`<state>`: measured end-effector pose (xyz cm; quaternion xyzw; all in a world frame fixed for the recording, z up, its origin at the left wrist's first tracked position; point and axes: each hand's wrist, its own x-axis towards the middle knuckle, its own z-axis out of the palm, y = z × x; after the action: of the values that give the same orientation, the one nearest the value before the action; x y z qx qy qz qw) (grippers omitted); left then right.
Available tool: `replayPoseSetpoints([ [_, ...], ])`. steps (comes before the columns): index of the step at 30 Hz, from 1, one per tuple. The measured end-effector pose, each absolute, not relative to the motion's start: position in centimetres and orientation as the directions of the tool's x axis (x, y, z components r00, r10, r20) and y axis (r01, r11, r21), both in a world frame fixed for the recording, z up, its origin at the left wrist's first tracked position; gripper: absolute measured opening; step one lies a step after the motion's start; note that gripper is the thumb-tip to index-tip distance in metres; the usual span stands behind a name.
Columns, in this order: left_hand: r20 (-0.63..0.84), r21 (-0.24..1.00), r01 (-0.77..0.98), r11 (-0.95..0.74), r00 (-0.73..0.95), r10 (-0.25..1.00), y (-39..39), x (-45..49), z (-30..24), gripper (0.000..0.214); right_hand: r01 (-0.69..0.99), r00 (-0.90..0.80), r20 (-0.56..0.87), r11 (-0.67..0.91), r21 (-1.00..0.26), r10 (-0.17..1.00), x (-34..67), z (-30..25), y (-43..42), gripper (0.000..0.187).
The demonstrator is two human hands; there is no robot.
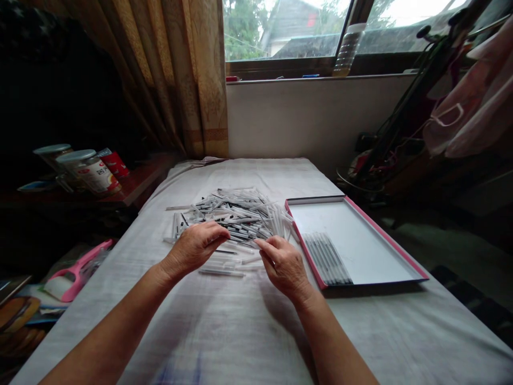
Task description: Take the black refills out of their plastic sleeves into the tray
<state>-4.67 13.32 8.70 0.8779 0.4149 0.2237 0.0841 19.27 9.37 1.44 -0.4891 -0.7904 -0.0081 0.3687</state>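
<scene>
My left hand (199, 245) is closed in a pinch at the near left side of a heap of pen parts (236, 208). My right hand (285, 262) pinches too, its fingertips a short gap from the left ones. A thin, slender pen part seems to be at the fingertips of each hand; its exact kind is too small to make out against the heap. The heap mixes clear tubes, dark thin refills and small black pieces. Several clear tubes (222, 272) lie loose just below the hands. Right of the heap, a row of clear pens (326, 259) lies side by side in a shallow pink-edged box (377, 240).
A white cloth (224, 342) covers the table. On a dark side cabinet at left stand lidded jars (92, 174) and a red packet (114, 163). Pink-handled scissors (80, 270) lie beside the table's left edge. Behind are a curtain (200, 80) and a window with a bottle (348, 51).
</scene>
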Motion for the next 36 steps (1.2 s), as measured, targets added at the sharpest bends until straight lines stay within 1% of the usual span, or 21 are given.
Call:
replayPoseSetpoints([
  [8,0.282,0.24,0.72,-0.651,0.59,0.756,13.4,-4.8,8.9,0.026,0.776,-0.286,0.585,0.541,-0.323,0.759,19.3,1.5,9.3,0.029],
  [13,0.243,0.188,0.73,-0.657,0.614,0.751,13.4,-4.6,8.7,0.021,0.772,-0.303,0.585,0.554,-0.311,0.752,19.2,1.4,9.3,0.029],
  [16,0.223,0.109,0.732,-0.673,0.641,0.734,13.3,-3.9,8.8,0.019,0.768,-0.306,0.58,0.556,-0.318,0.754,19.1,1.1,9.4,0.029],
  [21,0.224,-0.066,0.727,-0.683,0.678,0.7,12.9,-2.2,10.2,0.019,0.769,-0.301,0.573,0.55,-0.327,0.762,19.2,0.9,9.4,0.029],
  [23,0.224,-0.095,0.705,-0.703,0.703,0.675,12.8,-1.7,10.6,0.018,0.775,-0.295,0.576,0.543,-0.323,0.762,19.2,1.0,9.4,0.029],
  [25,0.236,-0.074,0.683,-0.727,0.72,0.653,12.9,-1.4,10.8,0.019,0.774,-0.285,0.582,0.541,-0.328,0.762,19.1,1.2,9.3,0.03],
  [27,0.281,-0.037,0.654,-0.755,0.732,0.621,12.9,-1.2,10.8,0.02,0.768,-0.274,0.591,0.543,-0.341,0.759,19.0,1.3,9.2,0.03],
  [29,0.387,-0.005,0.609,-0.793,0.732,0.56,12.9,-1.2,10.7,0.02,0.756,-0.26,0.602,0.547,-0.36,0.755,18.9,1.3,9.2,0.03],
  [30,0.464,0.013,0.591,-0.807,0.711,0.528,12.9,-1.3,10.7,0.02,0.748,-0.248,0.61,0.549,-0.374,0.753,18.9,1.3,9.1,0.03],
  [31,0.55,0.036,0.588,-0.808,0.663,0.507,12.8,-1.4,10.6,0.02,0.737,-0.232,0.62,0.551,-0.391,0.75,18.8,1.3,9.1,0.03],
  [33,0.705,0.123,0.629,-0.768,0.489,0.513,12.5,-1.8,10.3,0.022,0.709,-0.187,0.644,0.556,-0.435,0.742,18.9,1.3,9.2,0.028],
  [34,0.755,0.19,0.666,-0.721,0.37,0.541,12.3,-2.1,9.9,0.023,0.687,-0.157,0.654,0.558,-0.466,0.74,18.9,1.3,9.2,0.026],
  [35,0.777,0.268,0.682,-0.68,0.265,0.572,12.2,-2.3,9.4,0.025,0.658,-0.124,0.661,0.56,-0.503,0.74,18.8,1.3,9.3,0.024],
  [36,0.774,0.329,0.685,-0.651,0.199,0.601,12.1,-2.4,8.7,0.027,0.624,-0.085,0.664,0.559,-0.546,0.743,18.8,1.3,9.3,0.021],
])
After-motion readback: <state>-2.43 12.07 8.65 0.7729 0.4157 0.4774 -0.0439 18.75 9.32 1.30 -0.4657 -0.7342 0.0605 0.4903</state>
